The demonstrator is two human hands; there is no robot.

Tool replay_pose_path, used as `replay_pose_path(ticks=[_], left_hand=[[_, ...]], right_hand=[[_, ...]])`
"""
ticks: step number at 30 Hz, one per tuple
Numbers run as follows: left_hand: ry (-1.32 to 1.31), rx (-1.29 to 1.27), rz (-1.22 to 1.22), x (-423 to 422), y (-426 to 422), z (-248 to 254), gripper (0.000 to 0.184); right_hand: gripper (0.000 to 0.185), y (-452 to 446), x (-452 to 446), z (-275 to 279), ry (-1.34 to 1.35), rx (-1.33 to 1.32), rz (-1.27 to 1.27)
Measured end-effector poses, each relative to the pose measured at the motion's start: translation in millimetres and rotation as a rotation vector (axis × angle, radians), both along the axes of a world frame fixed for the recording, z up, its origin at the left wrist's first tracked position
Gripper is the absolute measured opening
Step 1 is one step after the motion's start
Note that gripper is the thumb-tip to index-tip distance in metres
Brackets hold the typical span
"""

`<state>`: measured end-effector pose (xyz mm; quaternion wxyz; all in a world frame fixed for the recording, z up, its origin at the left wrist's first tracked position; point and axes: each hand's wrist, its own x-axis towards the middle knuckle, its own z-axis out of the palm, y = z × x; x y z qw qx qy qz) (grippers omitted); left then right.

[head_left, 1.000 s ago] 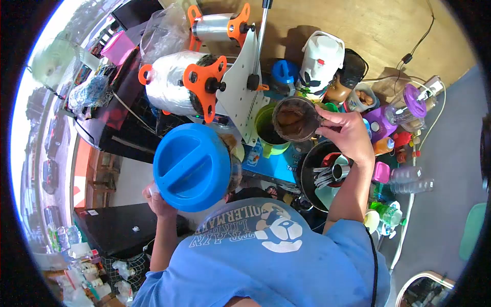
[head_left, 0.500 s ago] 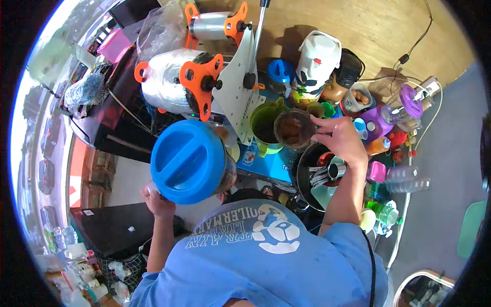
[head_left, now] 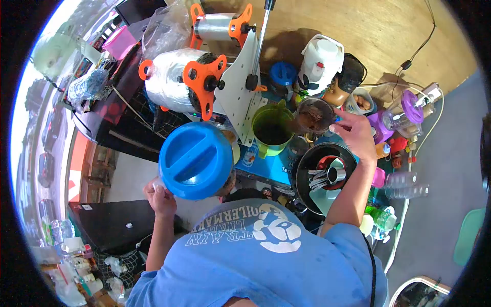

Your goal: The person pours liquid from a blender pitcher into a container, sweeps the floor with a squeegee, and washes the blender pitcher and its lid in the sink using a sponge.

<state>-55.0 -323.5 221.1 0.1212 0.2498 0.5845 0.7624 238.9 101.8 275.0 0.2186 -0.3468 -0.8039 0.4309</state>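
So closest up is a blue shirt (head_left: 276, 276), and just past it the left hand (head_left: 160, 197) has its fingers curled and pinching the side of a big jug (head_left: 230, 185). The wide blue lid (head_left: 195, 161) is already on, so that bit's sorted, and it covers most of the jug from up here.

Over on the other side, the right hand (head_left: 356, 134) is pinching a see-through cup (head_left: 324, 108) near its rim, up above the tabletop (head_left: 279, 171). There's brown stuff (head_left: 311, 118) in the cup, so it's not emptied out. The cup is just beside the mouth of a green pitcher (head_left: 275, 151), which has no cover on. It's pretty dark in there, so I honestly can't tell if or how full it is. As far as I can see, that's where things stand: jug closed, cup loaded, pitcher open.

Near the right forearm there's a black pan (head_left: 300, 179) with a metal cup (head_left: 336, 175) and spoons in it, not being touched. Farther back are a machine with a roll of plastic film (head_left: 171, 82), a white thermos (head_left: 322, 61) and a purple-lidded blender (head_left: 412, 106).
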Motion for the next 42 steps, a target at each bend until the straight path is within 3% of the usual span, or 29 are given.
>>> replay_pose_path(ticks=[10, 19, 21, 29, 33, 35, 42], left_hand=[[0.01, 0.013, 0.011, -2, 4, -4, 0.045], [-0.019, 0.035, -0.036, -13, -1, -24, 0.033], [-0.006, 0.027, -0.066, -15, 1, -24, 0.031], [0.014, 0.063, -0.016, -18, 6, -24, 0.029], [0.032, 0.039, -0.116, -12, 16, -12, 0.033], [-0.02, 0.021, 0.003, -7, 19, -10, 0.033], [0.005, 0.039, -0.057, -9, 4, -18, 0.034]], right_hand=[[0.049, -13, -3, 9, 0.124, 0.029, 0.126], [0.048, -32, -13, 13, -0.024, 0.081, 0.165], [0.048, -30, -13, 11, -0.024, 0.194, 0.194], [0.047, -20, -8, 1, 0.106, 0.06, 0.159], [0.051, -11, -10, -14, -0.059, 0.043, 0.229], [0.051, -7, -12, -27, -0.116, 0.144, 0.261], [0.048, 28, 29, -15, 0.023, 0.055, -0.061]])
